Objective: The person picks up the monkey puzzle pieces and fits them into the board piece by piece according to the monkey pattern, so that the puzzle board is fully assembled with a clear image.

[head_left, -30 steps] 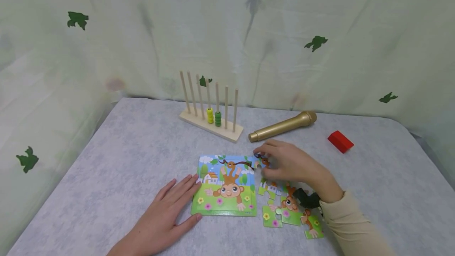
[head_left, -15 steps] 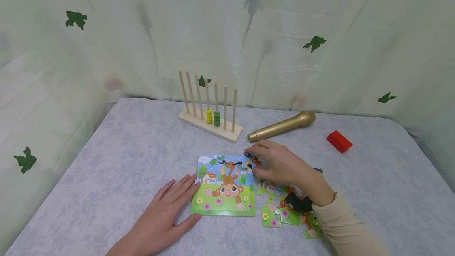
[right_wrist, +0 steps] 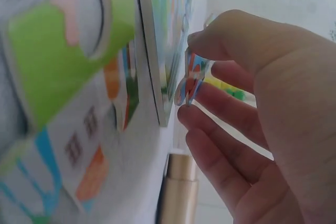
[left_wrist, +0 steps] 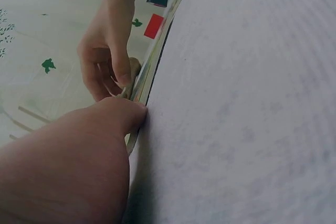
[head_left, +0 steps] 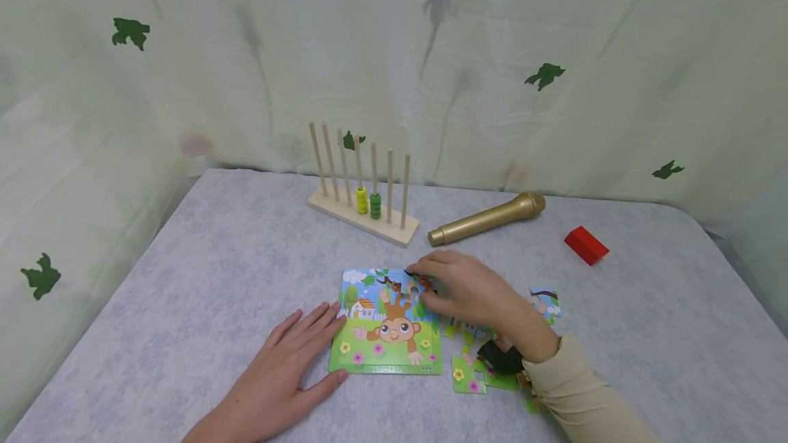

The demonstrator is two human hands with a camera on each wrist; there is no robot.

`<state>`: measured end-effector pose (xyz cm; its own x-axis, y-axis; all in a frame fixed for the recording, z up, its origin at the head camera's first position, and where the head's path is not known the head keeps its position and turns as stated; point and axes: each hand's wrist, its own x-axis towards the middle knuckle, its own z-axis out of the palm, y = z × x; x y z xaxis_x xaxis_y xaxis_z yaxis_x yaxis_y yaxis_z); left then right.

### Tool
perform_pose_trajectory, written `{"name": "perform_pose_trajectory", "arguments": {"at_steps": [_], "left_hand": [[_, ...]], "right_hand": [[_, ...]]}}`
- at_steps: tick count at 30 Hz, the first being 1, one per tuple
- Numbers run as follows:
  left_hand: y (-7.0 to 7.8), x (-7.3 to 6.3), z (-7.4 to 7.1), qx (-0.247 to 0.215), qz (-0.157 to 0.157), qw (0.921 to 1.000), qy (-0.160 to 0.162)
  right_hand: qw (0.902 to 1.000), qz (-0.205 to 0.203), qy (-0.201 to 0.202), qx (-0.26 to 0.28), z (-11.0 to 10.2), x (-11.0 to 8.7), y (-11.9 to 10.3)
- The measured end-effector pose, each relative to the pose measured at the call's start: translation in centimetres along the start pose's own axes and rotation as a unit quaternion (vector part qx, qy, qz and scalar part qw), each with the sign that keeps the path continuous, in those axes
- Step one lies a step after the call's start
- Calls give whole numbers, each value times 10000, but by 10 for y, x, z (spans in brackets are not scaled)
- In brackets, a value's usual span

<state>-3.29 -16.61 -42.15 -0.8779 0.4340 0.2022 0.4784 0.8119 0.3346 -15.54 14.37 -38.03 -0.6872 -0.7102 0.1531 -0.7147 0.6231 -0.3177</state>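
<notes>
A square puzzle board (head_left: 388,344) with a monkey picture lies flat on the table. My left hand (head_left: 289,361) rests beside it, fingers straight, fingertips and thumb at its left edge. Over the board's upper right part, my right hand (head_left: 470,289) pinches a puzzle piece (head_left: 423,283) showing a branch and a brown tail. In the right wrist view that piece (right_wrist: 192,77) sits between thumb and fingertips, tilted above the board. Several loose puzzle pieces (head_left: 468,374) lie right of the board, partly hidden under my right forearm; one piece (head_left: 546,303) with a branch lies farther right.
Behind the board stands a wooden peg abacus (head_left: 369,221) with yellow and green beads. A gold microphone (head_left: 486,219) lies to its right, and a red block (head_left: 587,245) farther right. A patterned curtain (head_left: 394,53) hangs behind the table (head_left: 246,238).
My right hand has moved left, carrying the puzzle piece from beside the board to over its upper right part. The branch piece at the right has come into view. My left hand stays put.
</notes>
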Motion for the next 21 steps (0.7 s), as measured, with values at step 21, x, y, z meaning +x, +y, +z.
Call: {"name": "perform_pose_trajectory", "arguments": {"at_steps": [21], "left_hand": [[-1, 1, 1, -90, -73, 9998, -136]], "right_hand": [[9984, -531, -8, -190, 16, 19, -19]]}}
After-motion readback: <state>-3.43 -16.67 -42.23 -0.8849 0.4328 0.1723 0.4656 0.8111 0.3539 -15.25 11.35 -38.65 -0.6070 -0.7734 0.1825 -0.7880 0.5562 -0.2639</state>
